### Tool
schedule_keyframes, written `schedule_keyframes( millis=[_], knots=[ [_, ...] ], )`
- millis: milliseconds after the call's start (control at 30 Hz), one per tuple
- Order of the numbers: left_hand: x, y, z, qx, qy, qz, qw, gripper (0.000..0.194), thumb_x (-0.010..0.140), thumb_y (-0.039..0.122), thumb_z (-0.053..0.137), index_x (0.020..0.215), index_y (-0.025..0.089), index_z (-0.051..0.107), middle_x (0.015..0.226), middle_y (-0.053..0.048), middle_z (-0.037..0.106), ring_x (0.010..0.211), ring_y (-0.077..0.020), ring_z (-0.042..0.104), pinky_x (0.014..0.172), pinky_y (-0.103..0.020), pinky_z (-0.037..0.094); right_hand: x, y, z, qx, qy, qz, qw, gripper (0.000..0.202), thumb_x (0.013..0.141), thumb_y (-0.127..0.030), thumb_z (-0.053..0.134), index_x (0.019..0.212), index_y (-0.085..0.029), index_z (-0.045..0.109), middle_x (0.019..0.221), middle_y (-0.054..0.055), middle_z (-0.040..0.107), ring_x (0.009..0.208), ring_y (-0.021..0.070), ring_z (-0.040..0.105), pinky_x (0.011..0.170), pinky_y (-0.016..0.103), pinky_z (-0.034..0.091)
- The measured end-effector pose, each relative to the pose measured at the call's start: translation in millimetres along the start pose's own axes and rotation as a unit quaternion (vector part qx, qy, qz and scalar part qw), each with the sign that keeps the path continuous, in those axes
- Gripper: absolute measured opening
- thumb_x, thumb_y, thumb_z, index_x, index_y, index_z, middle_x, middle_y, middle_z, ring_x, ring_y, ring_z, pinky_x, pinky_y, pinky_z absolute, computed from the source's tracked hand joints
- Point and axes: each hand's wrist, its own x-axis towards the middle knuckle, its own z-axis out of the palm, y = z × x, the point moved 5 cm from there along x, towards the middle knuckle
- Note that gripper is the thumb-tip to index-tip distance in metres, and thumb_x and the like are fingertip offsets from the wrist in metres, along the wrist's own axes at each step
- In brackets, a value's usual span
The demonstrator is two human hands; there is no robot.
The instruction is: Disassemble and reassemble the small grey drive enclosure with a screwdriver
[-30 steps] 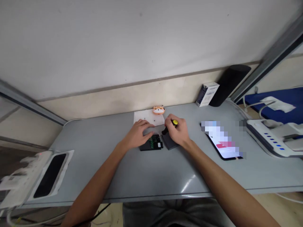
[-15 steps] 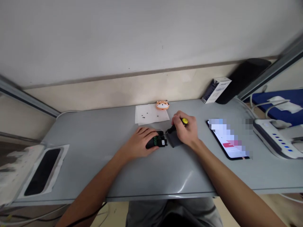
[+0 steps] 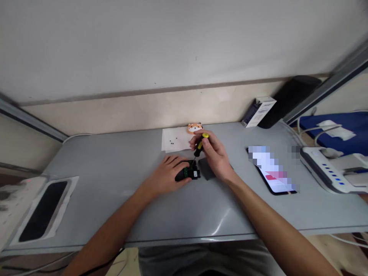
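My left hand is closed around an opened black electronic device, its thumb and fingers gripping the sides. Part of a green circuit board shows between the fingers, and a small white label is on the near side. My right hand holds a black and yellow screwdriver nearly upright, tilted a little, with its tip down at the device's far right part. Beneath the right hand lies a dark grey flat piece, partly hidden by the wrist. Whether the tip sits in a screw is too small to tell.
Several tiny dark screws lie on white paper behind the hands, beside an orange animal-face case. A lit phone and a power strip are to the right; a dark phone lies left. A box stands at the back.
My right hand has moved left with the screwdriver and raised it from a low slant to nearly upright over the device. My left hand keeps its hold. The view has shifted slightly.
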Motion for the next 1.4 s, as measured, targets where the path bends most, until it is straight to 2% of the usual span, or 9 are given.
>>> schedule_keyframes(
  millis=[100,200,300,433,567,667,833,1200,1400],
  knots=[
    [0.6,-1.2,0.4,0.001,0.002,-0.005,1.0,0.024,0.097,0.039,0.069,0.117,0.025,0.069,0.131,-0.007,0.07,0.124,-0.0277,0.06,0.107,-0.044,0.048,1.2,5.0,8.5,0.129,-0.016,0.052,0.99,0.033,0.099,-0.057,0.055,0.116,-0.029,0.059,0.08,0.0,0.054,0.073,0.019,0.054,0.074,0.037,0.048],
    [1.5,-2.7,1.3,0.001,-0.003,-0.004,1.0,0.021,0.098,0.039,0.068,0.112,0.025,0.071,0.133,-0.006,0.07,0.124,-0.0277,0.06,0.108,-0.045,0.046,1.1,5.4,8.9,0.161,0.006,0.053,0.986,0.034,0.095,-0.063,0.06,0.104,-0.031,0.05,0.072,-0.004,0.044,0.062,0.0169,0.042,0.063,0.033,0.042],
    [2.3,-3.5,0.9,-0.001,0.003,-0.001,1.0,0.02,0.098,0.04,0.068,0.111,0.026,0.073,0.131,-0.006,0.071,0.122,-0.0277,0.061,0.107,-0.045,0.047,1.9,5.7,7.3,0.155,0.011,0.067,0.986,0.04,0.092,-0.065,0.063,0.094,-0.03,0.043,0.071,-0.004,0.043,0.061,0.0172,0.04,0.061,0.033,0.04],
    [2.7,-2.6,-1.1,-0.006,0.008,0.003,1.0,0.02,0.097,0.041,0.069,0.108,0.025,0.074,0.128,-0.007,0.073,0.12,-0.0275,0.062,0.106,-0.045,0.047,4.3,3.9,6.7,0.157,-0.003,0.094,0.983,0.04,0.09,-0.065,0.06,0.088,-0.028,0.047,0.079,0.002,0.049,0.067,0.0192,0.047,0.064,0.036,0.043],
    [3.3,-1.5,-2.8,-0.011,0.001,-0.009,1.0,0.017,0.095,0.04,0.071,0.103,0.026,0.075,0.127,-0.007,0.073,0.119,-0.0276,0.063,0.106,-0.046,0.048,4.1,2.8,7.6,0.16,0.008,0.086,0.983,0.036,0.096,-0.066,0.049,0.094,-0.03,0.048,0.072,-0.002,0.04,0.061,0.0185,0.04,0.062,0.035,0.043],
    [3.7,-0.7,-3.2,-0.018,-0.002,-0.015,1.0,0.015,0.093,0.037,0.073,0.102,0.026,0.075,0.128,-0.007,0.072,0.119,-0.0278,0.062,0.106,-0.046,0.048,3.3,3.9,7.9,0.136,0.024,0.07,0.988,0.04,0.094,-0.069,0.054,0.093,-0.031,0.042,0.068,-0.004,0.038,0.059,0.0181,0.039,0.062,0.034,0.043],
    [3.3,0.3,-4.2,-0.016,0.008,-0.009,1.0,0.014,0.094,0.037,0.072,0.102,0.025,0.073,0.13,-0.006,0.072,0.122,-0.0284,0.06,0.107,-0.047,0.047,6.3,4.9,10.2,0.136,0.012,0.077,0.988,0.041,0.093,-0.069,0.058,0.093,-0.029,0.046,0.076,-0.001,0.048,0.068,0.0187,0.049,0.065,0.034,0.046],
    [3.1,-1.7,-3.5,-0.028,-0.001,-0.018,0.999,0.013,0.093,0.035,0.074,0.102,0.026,0.072,0.13,-0.006,0.071,0.122,-0.0276,0.061,0.107,-0.047,0.047,3.1,-2.2,12.0,0.134,0.018,0.066,0.989,0.043,0.098,-0.069,0.044,0.084,-0.029,0.044,0.067,-0.002,0.035,0.058,0.0178,0.035,0.055,0.032,0.039],
    [3.8,-3.8,-3.3,-0.031,-0.003,-0.048,0.998,0.027,0.089,0.038,0.077,0.111,0.025,0.066,0.124,-0.007,0.072,0.121,-0.0294,0.061,0.107,-0.047,0.047,2.9,-2.6,12.4,0.139,0.021,0.058,0.988,0.044,0.098,-0.07,0.045,0.083,-0.029,0.046,0.069,-0.001,0.037,0.059,0.018,0.038,0.056,0.033,0.04]
  ],
)
